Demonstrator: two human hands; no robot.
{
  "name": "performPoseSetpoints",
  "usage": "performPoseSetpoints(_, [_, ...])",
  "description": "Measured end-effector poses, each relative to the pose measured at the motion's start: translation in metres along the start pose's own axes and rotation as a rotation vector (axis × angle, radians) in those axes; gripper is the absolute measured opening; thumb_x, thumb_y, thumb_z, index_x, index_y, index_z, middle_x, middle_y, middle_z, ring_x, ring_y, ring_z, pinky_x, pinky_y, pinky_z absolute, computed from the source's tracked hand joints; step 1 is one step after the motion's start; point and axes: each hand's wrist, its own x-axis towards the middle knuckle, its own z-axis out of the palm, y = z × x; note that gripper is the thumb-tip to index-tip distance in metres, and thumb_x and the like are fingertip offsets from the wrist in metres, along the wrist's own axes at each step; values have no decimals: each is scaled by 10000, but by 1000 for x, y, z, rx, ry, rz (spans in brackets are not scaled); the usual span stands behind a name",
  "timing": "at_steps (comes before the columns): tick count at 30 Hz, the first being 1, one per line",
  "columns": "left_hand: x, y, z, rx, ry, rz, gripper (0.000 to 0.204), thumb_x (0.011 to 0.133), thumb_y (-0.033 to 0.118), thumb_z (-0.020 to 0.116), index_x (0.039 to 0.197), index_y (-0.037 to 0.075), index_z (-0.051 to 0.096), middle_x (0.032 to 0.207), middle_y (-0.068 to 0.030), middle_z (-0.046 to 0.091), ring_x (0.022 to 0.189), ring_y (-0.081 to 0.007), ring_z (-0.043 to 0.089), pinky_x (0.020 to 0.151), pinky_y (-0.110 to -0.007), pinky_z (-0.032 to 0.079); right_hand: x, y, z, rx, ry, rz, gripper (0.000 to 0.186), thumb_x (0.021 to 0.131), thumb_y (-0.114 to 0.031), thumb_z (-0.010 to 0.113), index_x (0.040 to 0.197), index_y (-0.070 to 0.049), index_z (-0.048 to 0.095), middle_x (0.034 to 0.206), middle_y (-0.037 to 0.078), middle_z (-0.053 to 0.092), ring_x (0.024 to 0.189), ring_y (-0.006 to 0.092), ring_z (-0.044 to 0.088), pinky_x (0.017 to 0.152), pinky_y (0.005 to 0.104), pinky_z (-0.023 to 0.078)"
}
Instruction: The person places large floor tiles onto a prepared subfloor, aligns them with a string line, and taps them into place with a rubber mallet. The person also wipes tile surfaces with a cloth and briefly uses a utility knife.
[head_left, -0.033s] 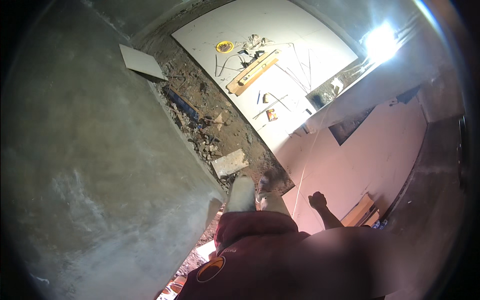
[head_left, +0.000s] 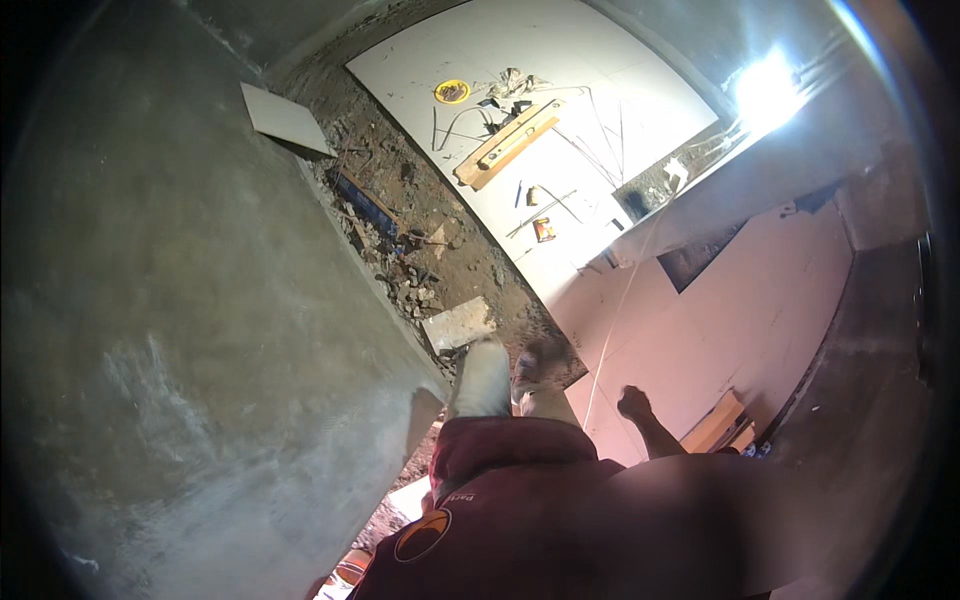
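My right hand (head_left: 633, 403) hangs at my right side above the pale, pink-lit tiled floor. Its fingers are curled closed, and whether anything is inside them is hidden. Near it a thin white cord (head_left: 606, 355) runs up toward the bright lamp. Orange-brown cardboard (head_left: 716, 422) lies on the floor beyond my forearm. My left hand does not show. My dark red shirt (head_left: 520, 500) fills the lower middle, with my bare legs (head_left: 483, 382) below it on a strip of dirt.
A grey wall (head_left: 200, 330) stands on the left. Rubble and a tile piece (head_left: 458, 325) lie along the dirt strip (head_left: 465, 255). White tiles ahead bear a spirit level (head_left: 507, 148), a yellow bowl (head_left: 452, 92), rods and cables. A lamp (head_left: 768, 90) glares at the right.
My left leg shows slightly farther forward over the dirt, and the view has shifted a little. My right hand keeps its closed shape.
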Motion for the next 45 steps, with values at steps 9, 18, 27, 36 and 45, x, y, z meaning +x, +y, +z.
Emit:
performPoseSetpoints(9, [175,143,88,-86,118,443,447,978,423,575,1227,59,652,1127,-202,670,1134,-344,628,972,-406,501,144,-133,-76,290,105,-90,422,918,-373,607,1042,26,661,1056,244,701,966,407,682,850,443,543])
performPoseSetpoints(18, [480,387,40,-218,284,-81,463,952,418,632,1153,5,684,1035,-196,717,1008,-364,679,844,-429,534,398,-331,-104,481,395,-346,293,915,-308,639,1032,-51,716,718,124,700,719,289,696,716,406,530])
performPoseSetpoints(27, [723,718,32,-267,-430,502,563,988,427,569,1356,0,571,1300,-209,633,1253,-368,573,1076,-441,432,752,-540,-162,465,50,3,400,883,-346,679,1158,-56,676,989,200,720,892,331,712,759,419,567])
performPoseSetpoints(36, [935,914,255,66,-450,874,704,960,330,610,1537,47,322,1549,-228,375,1429,-396,361,1159,-482,339,1075,-603,-196,340,277,-91,419,887,-312,645,1251,-105,635,1033,260,693,1001,423,669,848,505,531])
performPoseSetpoints(45, [1061,998,386,350,-165,1113,787,946,460,607,1583,154,260,1633,-82,272,1516,-323,206,1174,-651,189,1267,-637,-262,-19,646,-333,512,894,-295,603,1332,-33,561,1101,278,671,1108,435,630,925,522,510])
